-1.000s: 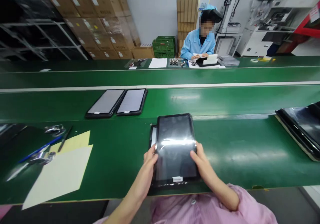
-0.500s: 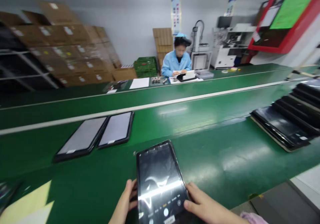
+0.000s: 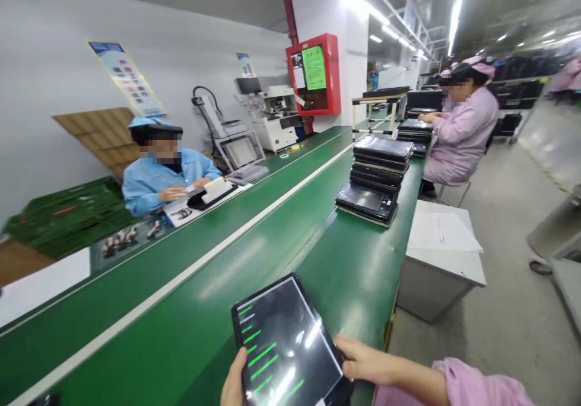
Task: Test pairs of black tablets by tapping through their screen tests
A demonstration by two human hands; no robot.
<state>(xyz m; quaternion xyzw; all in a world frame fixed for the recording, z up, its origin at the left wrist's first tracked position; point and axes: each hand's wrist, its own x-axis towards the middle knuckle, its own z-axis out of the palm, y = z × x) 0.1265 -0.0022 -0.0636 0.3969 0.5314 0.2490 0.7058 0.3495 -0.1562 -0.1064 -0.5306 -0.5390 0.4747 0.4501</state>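
A black tablet (image 3: 285, 339) is held tilted above the green bench (image 3: 218, 327), its screen toward me. Green lines of text show on the dark screen, with bright light reflections across it. My left hand (image 3: 234, 379) grips the tablet's left edge, thumb on the frame. On the opposite edge, my right hand (image 3: 363, 357) is closed round the side near the lower corner. The fingers behind the tablet are hidden.
A stack of black tablets (image 3: 367, 200) stands ahead on the bench, near its right edge. Across the bench a person in blue (image 3: 170, 173) works; another in pink (image 3: 467, 118) sits farther along. A white cabinet (image 3: 445, 261) stands at the right.
My view has swung to the right, and the tablet has come along in both hands. Its screen has changed from a camera display to green text lines.
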